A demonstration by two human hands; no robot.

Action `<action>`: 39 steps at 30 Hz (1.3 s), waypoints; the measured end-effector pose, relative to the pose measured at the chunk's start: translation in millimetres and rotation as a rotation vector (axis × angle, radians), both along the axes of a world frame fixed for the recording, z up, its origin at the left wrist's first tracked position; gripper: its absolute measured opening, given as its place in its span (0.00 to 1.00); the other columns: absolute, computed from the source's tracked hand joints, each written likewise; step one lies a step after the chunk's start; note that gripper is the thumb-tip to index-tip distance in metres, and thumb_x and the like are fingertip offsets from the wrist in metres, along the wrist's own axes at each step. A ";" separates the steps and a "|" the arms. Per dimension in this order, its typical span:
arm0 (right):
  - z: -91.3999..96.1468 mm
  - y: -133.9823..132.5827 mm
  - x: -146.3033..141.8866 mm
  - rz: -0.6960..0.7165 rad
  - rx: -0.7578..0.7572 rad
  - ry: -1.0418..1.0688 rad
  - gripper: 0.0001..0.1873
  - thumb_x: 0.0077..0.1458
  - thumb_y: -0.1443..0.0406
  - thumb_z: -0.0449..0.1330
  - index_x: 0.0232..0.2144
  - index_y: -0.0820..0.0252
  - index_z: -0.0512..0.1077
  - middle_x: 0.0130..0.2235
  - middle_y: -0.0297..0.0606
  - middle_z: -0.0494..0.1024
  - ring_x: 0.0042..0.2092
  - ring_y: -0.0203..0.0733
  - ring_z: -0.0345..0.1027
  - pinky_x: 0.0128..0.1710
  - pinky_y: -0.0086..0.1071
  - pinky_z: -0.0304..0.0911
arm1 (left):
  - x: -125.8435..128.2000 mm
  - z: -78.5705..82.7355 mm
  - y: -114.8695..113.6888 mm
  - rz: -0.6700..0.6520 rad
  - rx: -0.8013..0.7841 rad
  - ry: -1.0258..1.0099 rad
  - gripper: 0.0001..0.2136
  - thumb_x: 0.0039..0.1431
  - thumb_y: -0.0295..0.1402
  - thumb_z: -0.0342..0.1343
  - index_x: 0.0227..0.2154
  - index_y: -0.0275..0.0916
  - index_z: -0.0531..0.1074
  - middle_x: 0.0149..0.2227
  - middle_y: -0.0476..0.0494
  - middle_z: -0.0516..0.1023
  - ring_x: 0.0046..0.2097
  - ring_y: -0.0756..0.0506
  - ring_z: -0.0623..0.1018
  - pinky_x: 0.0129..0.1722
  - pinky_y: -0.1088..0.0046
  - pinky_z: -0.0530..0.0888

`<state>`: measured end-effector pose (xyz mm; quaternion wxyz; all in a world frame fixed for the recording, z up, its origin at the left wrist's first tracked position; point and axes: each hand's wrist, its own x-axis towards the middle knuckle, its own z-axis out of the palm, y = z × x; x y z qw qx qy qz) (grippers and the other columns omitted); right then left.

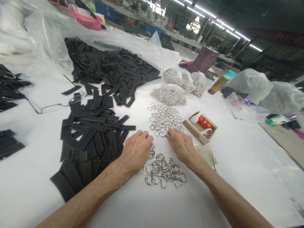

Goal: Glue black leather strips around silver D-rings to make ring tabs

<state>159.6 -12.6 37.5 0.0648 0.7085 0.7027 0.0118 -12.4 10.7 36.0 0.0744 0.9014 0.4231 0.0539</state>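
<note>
My left hand (138, 148) has its fingers curled over several metal D-rings (151, 152) that show at its fingertips. With its fingers pinched together, my right hand (181, 143) touches a D-ring at the near edge of a spread of thin D-rings (163, 117). Closer to me, between my forearms, lies a small heap of larger-looking D-rings (163, 171). Left of my left hand is a loose pile of short black straps (92, 133), and my left forearm passes over its near side.
A bigger mound of black straps (106, 66) lies behind. Bagged metal rings (169, 95) stand beyond the spread. On the right are an open cardboard box (200, 126) with a red-labelled item, a bottle (220, 83) and plastic bags. Eyeglasses (41, 110) lie at left.
</note>
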 end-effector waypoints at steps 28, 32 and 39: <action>12.3 -85.6 21.8 0.068 -0.090 0.520 0.09 0.60 0.69 0.51 0.34 0.57 0.71 0.33 0.35 0.73 0.34 0.37 0.67 0.34 0.31 0.59 | 2.2 1.1 1.0 -0.002 -0.021 0.034 0.10 0.59 0.24 0.45 0.32 0.35 0.72 0.37 0.40 0.74 0.43 0.41 0.72 0.36 0.66 0.69; 6.2 -80.0 14.8 0.099 -0.103 0.462 0.10 0.61 0.69 0.51 0.38 0.57 0.72 0.36 0.36 0.73 0.35 0.36 0.68 0.35 0.29 0.60 | 2.4 1.7 0.7 -0.001 -0.024 0.030 0.10 0.59 0.24 0.46 0.33 0.35 0.72 0.37 0.41 0.74 0.43 0.40 0.72 0.36 0.66 0.69; 5.5 -62.9 9.4 -0.001 -0.101 0.297 0.12 0.61 0.69 0.49 0.33 0.62 0.73 0.32 0.39 0.74 0.33 0.40 0.68 0.32 0.32 0.57 | 1.6 2.2 1.0 -0.004 -0.019 0.040 0.09 0.59 0.24 0.45 0.31 0.36 0.71 0.37 0.41 0.74 0.42 0.41 0.72 0.34 0.66 0.70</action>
